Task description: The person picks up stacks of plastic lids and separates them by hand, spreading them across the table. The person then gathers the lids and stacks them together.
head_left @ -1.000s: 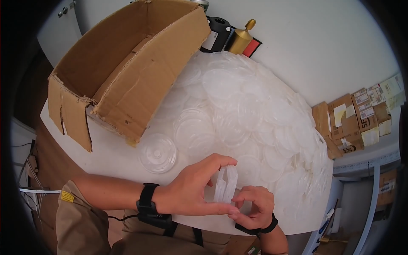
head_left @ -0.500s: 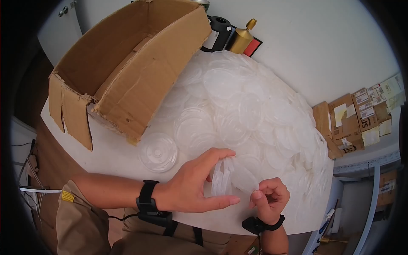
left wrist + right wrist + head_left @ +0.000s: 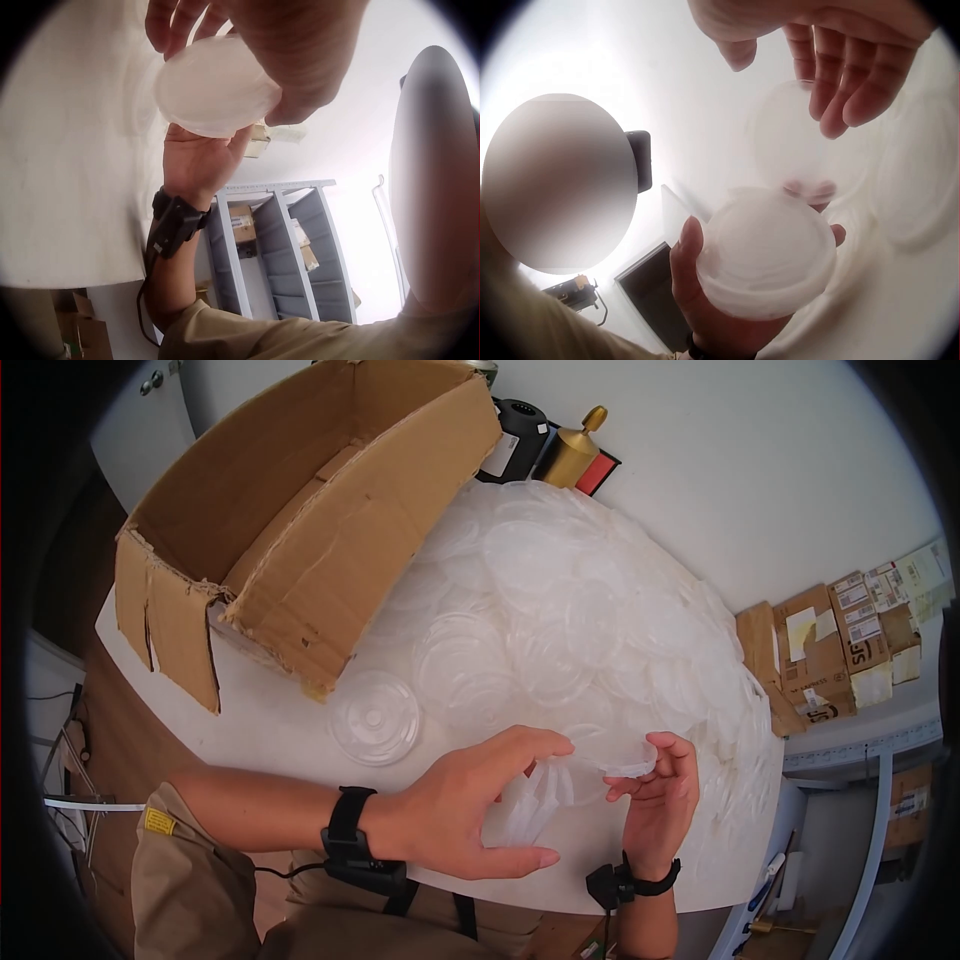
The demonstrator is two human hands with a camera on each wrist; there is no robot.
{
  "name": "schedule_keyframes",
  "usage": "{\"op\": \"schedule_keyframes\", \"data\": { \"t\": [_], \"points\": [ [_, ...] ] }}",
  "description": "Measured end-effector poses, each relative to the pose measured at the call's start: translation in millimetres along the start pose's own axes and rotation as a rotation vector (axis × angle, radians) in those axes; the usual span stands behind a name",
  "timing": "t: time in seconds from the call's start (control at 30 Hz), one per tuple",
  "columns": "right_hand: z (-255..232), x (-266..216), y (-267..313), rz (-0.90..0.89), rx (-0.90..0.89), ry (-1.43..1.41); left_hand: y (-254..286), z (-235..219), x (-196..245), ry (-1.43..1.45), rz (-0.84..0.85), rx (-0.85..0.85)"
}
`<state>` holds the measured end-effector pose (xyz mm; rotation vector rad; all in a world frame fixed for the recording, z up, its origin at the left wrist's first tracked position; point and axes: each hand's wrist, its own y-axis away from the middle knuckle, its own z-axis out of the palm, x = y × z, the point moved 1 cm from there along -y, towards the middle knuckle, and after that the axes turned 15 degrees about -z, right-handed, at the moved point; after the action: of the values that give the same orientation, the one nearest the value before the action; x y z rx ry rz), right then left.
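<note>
In the head view my left hand [image 3: 460, 800] grips a small stack of translucent round plastic lids [image 3: 533, 805] on edge, thumb below and fingers above. The face of this stack [image 3: 769, 255] shows pale and round in the right wrist view. Just to its right, my right hand [image 3: 658, 800] is raised palm up, with a single clear lid [image 3: 630, 769] at its fingers. The right wrist view shows this single lid [image 3: 780, 142] behind the fingers [image 3: 862, 90], the thumb standing apart from it. A large heap of similar lids [image 3: 560, 620] lies beyond both hands.
An open cardboard box [image 3: 330, 580] stands at the back left on the white table [image 3: 290, 730]. One clear lid [image 3: 374, 718] lies in front of it. A black device [image 3: 515, 440] and a gold-coloured canister [image 3: 572, 455] stand behind the heap. Cardboard parcels [image 3: 815, 650] are at the right.
My right hand moved right and away from the stack, drawing a single lid off, then turned palm up with its fingers loosened. My left hand stays near its place, still holding the stack.
</note>
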<state>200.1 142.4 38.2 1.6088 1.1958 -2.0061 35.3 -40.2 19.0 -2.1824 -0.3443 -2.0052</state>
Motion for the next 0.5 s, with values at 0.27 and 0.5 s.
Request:
{"op": "schedule_keyframes", "data": {
  "t": [0.27,0.5],
  "points": [
    [-6,1,-5,0.022,0.111,0.122,2,-1,5,0.015,0.08,0.094],
    [-22,-16,-9,0.207,-0.31,0.112,-2,0,-4,-0.027,0.13,0.162]
  ]
}}
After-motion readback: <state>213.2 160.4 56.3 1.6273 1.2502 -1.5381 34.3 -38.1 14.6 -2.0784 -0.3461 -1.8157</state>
